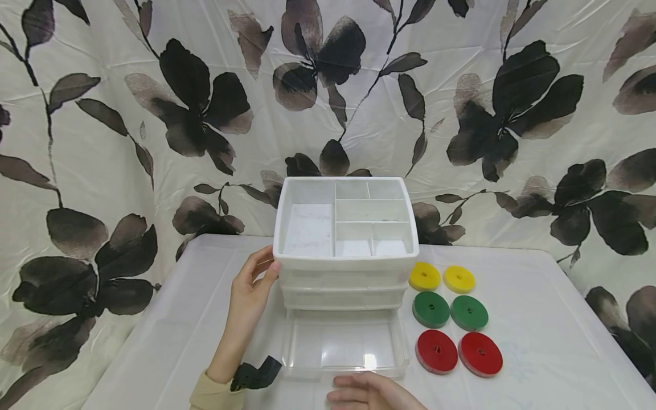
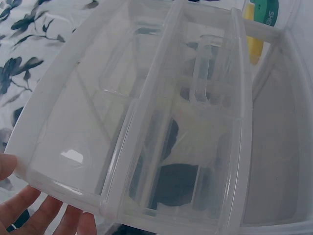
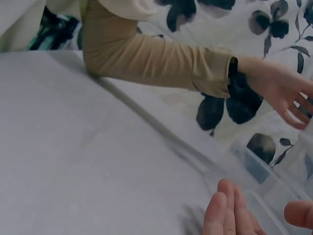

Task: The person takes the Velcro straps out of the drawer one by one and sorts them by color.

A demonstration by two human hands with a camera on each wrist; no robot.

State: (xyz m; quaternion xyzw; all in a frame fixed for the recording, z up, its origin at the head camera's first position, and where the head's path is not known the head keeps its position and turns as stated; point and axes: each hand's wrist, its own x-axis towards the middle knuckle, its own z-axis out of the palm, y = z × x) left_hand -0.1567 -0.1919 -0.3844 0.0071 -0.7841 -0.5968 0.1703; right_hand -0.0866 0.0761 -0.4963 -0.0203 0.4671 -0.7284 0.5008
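Note:
A white tabletop drawer unit [image 1: 345, 261] has a divided tray on top and clear drawer fronts below. Its bottom drawer [image 1: 348, 341] is pulled out toward me and holds nothing. My left hand [image 1: 251, 296] rests against the unit's left side, thumb near the front corner; the left wrist view shows its fingers [image 2: 29, 208] fairly straight along the edge. At the front wall of the bottom drawer is my right hand [image 1: 371, 390], fingers extended and pointing left. In the right wrist view, its thumb [image 3: 299, 214] stands apart from the fingers, with the drawer's clear wall close by.
Right of the unit, flat round discs lie in pairs on the white-covered table [image 1: 538, 319]: yellow [image 1: 424, 277], green [image 1: 431, 310] and red [image 1: 437, 352]. A floral cloth [image 1: 328, 114] hangs behind. A dark band with a flap [image 1: 256, 373] sits at the left wrist.

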